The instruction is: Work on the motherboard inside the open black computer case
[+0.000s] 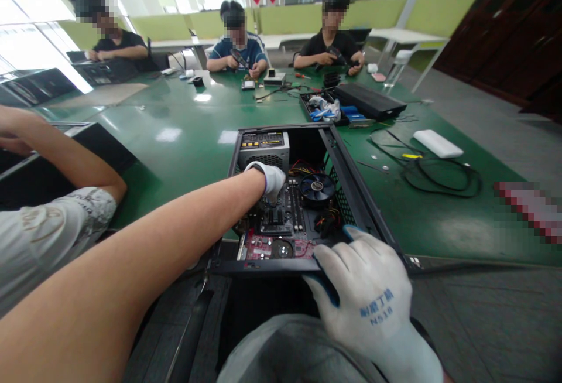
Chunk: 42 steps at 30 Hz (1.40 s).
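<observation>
An open black computer case (357, 192) lies at the table's near edge, its inside facing up. My left hand (273, 181), in a white glove, reaches in over the motherboard (285, 210), beside the power supply (264, 147). Its fingers point down, drawn together; their tips and anything in them are hidden. Just right of it is the black CPU fan (317, 188). My right hand (362, 283), gloved too, is closed over the near rim of the case, thumb outside and fingers inside. Close to those fingers is a red graphics card (281, 248).
A black cable (448, 187) and a white box (438, 143) lie on the green table (465, 225) to the right. Beyond the case stands a parts tray (325, 110). A co-worker's arm (83, 154) is close on my left; several people sit opposite.
</observation>
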### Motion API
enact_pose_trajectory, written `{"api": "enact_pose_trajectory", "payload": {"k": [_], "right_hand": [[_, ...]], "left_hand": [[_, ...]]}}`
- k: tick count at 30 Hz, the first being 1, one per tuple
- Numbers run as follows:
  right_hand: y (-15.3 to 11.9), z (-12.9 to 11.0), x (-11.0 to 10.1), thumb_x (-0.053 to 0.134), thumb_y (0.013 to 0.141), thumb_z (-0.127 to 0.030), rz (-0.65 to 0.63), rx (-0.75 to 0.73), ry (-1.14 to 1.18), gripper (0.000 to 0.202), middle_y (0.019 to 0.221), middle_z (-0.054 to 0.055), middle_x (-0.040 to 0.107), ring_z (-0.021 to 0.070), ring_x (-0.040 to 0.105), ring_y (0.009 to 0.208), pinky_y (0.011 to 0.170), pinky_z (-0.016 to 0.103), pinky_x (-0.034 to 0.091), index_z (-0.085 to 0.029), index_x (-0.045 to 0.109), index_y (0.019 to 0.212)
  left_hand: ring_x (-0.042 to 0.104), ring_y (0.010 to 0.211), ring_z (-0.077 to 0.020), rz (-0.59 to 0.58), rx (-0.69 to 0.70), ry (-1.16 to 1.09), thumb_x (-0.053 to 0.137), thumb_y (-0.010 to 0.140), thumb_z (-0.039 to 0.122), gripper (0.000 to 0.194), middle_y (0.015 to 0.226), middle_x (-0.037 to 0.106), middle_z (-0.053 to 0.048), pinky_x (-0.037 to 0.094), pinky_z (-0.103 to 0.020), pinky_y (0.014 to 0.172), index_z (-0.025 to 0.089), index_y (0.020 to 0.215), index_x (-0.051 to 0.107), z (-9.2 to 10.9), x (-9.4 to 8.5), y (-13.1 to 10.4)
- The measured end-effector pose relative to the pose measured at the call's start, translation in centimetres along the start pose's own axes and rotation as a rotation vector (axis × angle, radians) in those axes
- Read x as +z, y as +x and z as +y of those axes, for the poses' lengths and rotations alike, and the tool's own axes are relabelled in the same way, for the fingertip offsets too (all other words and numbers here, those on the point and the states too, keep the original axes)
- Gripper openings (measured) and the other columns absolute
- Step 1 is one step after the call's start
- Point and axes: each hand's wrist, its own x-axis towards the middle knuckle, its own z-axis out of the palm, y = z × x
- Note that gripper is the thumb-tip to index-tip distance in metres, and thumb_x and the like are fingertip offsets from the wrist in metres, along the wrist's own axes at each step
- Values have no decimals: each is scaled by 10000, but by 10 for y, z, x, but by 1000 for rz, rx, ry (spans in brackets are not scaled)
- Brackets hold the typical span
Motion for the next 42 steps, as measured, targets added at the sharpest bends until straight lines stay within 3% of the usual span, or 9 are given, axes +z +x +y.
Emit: {"api": "enact_pose_trajectory", "payload": {"k": [12, 20, 25, 28, 32, 36, 42], "right_hand": [[2, -2, -2, 633, 801, -356, 17, 4, 15, 255, 764, 42, 587, 212, 456, 741, 984, 496, 411, -178, 670, 980], [0, -2, -2, 642, 799, -356, 8, 13, 11, 245, 769, 38, 593, 214, 465, 754, 998, 495, 407, -187, 674, 974], [2, -2, -1, 649, 814, -398, -13, 6, 10, 273, 751, 32, 584, 205, 467, 736, 1012, 491, 395, -184, 674, 982], [1, -3, -1, 655, 824, -490, -24, 9, -10, 331, 707, 23, 563, 205, 471, 723, 1009, 485, 390, -189, 672, 961], [3, -1, 2, 660, 834, -498, -14, 27, -22, 294, 692, 10, 560, 193, 465, 692, 998, 464, 381, -212, 660, 904], [28, 17, 12, 627, 845, -562, -48, 30, -69, 346, 700, 19, 567, 210, 498, 736, 997, 435, 362, -218, 645, 869], [111, 59, 49, 553, 862, -648, -147, 67, -247, 455, 838, 68, 634, 245, 550, 906, 1012, 413, 328, -202, 636, 896]], "left_hand": [[672, 1055, -362, 31, 7, 15, 869, 490, 371, 675, 1138, 725, -201, 517, -347, 902, 122, 1107, 752, -3, -4, -8], [679, 1027, -332, 11, 10, 53, 871, 475, 399, 687, 1141, 732, -165, 522, -347, 888, 153, 1105, 749, -3, -6, -8], [683, 1012, -344, 37, -7, 6, 874, 460, 415, 618, 1093, 742, -181, 526, -340, 884, 139, 1005, 780, -2, -4, -7], [684, 1013, -326, 44, -14, 9, 844, 495, 469, 594, 1085, 747, -154, 526, -333, 882, 166, 1002, 780, -1, -3, -7], [680, 1023, -317, 99, -15, -60, 751, 585, 551, 631, 1108, 732, -151, 532, -344, 870, 170, 1088, 746, -4, -10, -15], [679, 1008, -283, 246, -45, -101, 632, 681, 571, 623, 1115, 722, -134, 533, -320, 852, 159, 1143, 694, -22, -29, -29], [678, 985, -282, 524, -261, -187, 585, 715, 516, 582, 1076, 718, -142, 524, -318, 837, 133, 1147, 659, -76, -59, -52]]}}
